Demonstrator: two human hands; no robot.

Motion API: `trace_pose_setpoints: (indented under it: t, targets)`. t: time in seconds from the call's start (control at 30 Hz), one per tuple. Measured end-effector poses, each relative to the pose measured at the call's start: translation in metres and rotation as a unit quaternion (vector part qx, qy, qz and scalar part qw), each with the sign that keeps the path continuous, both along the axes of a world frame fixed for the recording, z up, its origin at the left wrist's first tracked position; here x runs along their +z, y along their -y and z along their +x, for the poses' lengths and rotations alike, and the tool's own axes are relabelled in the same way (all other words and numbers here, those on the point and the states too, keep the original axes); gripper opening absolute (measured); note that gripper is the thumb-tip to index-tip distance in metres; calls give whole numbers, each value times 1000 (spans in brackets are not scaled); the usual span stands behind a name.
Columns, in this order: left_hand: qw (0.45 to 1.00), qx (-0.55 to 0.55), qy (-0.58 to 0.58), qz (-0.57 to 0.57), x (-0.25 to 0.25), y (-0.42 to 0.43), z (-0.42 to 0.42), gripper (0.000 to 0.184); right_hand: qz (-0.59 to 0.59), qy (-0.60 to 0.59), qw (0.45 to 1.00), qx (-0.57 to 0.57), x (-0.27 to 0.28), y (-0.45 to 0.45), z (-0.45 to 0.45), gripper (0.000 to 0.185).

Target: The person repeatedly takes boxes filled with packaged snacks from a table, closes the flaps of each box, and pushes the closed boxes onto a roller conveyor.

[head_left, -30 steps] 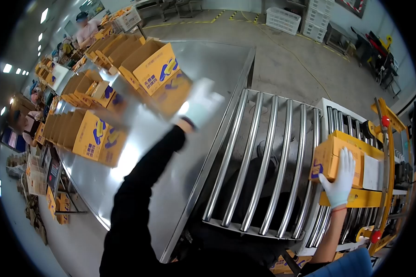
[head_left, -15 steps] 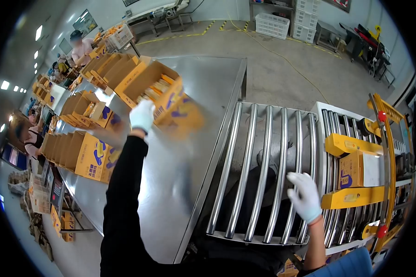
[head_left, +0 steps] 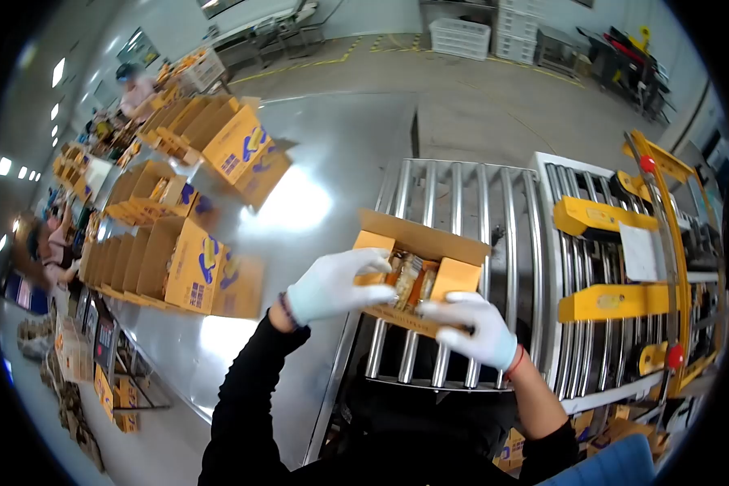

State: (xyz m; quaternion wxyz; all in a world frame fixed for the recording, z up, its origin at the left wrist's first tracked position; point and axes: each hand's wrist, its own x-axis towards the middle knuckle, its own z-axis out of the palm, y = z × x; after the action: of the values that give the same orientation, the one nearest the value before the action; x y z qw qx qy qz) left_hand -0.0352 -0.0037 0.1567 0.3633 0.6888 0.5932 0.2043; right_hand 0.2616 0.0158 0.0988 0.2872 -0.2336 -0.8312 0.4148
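An open cardboard carton [head_left: 429,236] sits on the roller conveyor in front of me, its back flap standing up and the two side flaps folded inward. Wrapped packets [head_left: 411,279] show in the gap between those flaps. My left hand [head_left: 336,285], in a white glove, grips the carton's left side, its fingers over the left flap. On the right, my gloved right hand [head_left: 475,328] holds the front right corner, fingers bent over the edge by the right flap. The fingertips are partly hidden against the cardboard.
A metal table [head_left: 332,138] stands to my left with rows of open cartons [head_left: 193,274] on it. On the right is a sealing machine with yellow side guides [head_left: 616,303]. A co-worker [head_left: 138,93] stands at the far left end.
The packet-filled carton has come off the table to the right onto the rollers. My left hand came with it; my right hand has moved onto it. The carton between the yellow guides is no longer visible.
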Motion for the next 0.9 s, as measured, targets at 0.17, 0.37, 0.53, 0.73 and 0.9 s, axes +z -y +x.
trace_pose_setpoints:
  t: [0.17, 0.37, 0.53, 0.73, 0.9]
  targets:
    - [967, -48, -169, 184, -66, -41, 22, 35, 279, 149, 940, -129, 17, -24, -8, 80]
    - [917, 235, 320, 23, -113, -8, -19, 48, 221, 194, 944, -149, 6, 24, -13, 93]
    - [924, 140, 347, -78, -91, -47, 24, 49, 264, 281, 905, -179, -8, 14, 30, 94]
    - [919, 90, 356, 144, -143, -110, 203, 61, 247, 387, 815, -355, -22, -70, 68, 108]
    - [972, -70, 200, -98, -134, -69, 130, 71, 232, 342, 816, -404, -41, -92, 89, 73]
